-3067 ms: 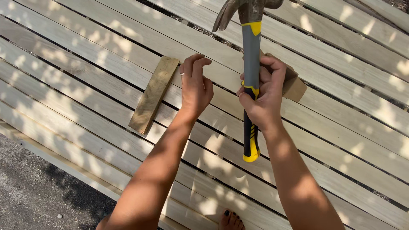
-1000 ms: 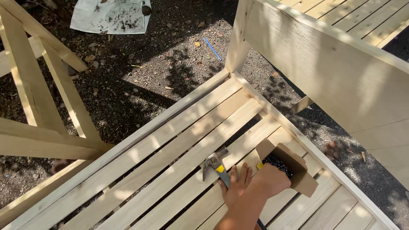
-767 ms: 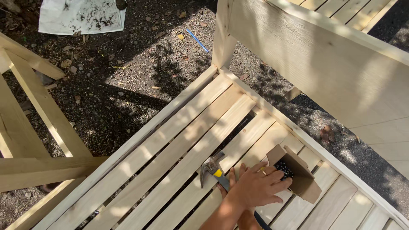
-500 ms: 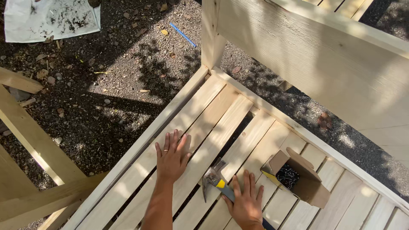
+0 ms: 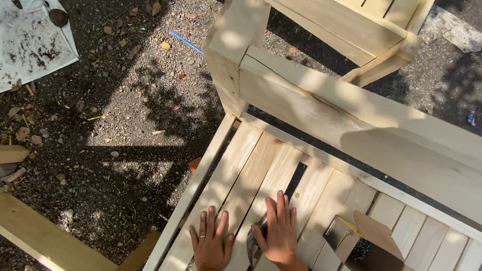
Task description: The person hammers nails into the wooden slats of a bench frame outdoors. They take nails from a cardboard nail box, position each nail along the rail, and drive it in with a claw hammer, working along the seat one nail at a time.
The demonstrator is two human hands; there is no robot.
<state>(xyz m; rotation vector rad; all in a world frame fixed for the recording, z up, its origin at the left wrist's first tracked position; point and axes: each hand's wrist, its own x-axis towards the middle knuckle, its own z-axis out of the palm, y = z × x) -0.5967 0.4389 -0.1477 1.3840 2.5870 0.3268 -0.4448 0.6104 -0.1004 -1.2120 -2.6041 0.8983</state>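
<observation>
Both hands open, flat on wooden slats (image 5: 236,175): left hand (image 5: 211,246) bare, right hand (image 5: 279,232) over hammer head (image 5: 252,244).

Hands: two, a left hand (image 5: 211,246) and a right hand (image 5: 279,232), both flat on the slats.
Hammer (image 5: 252,245): one, head just showing under the right hand.
Cardboard box (image 5: 362,242): one, open, to the right of the right hand.
Wooden slats (image 5: 261,165): about eight, running ahead of both hands.
Blue stick (image 5: 186,41): one, far ahead on the gravel.
Sheet (image 5: 30,40): one, far left.
</observation>
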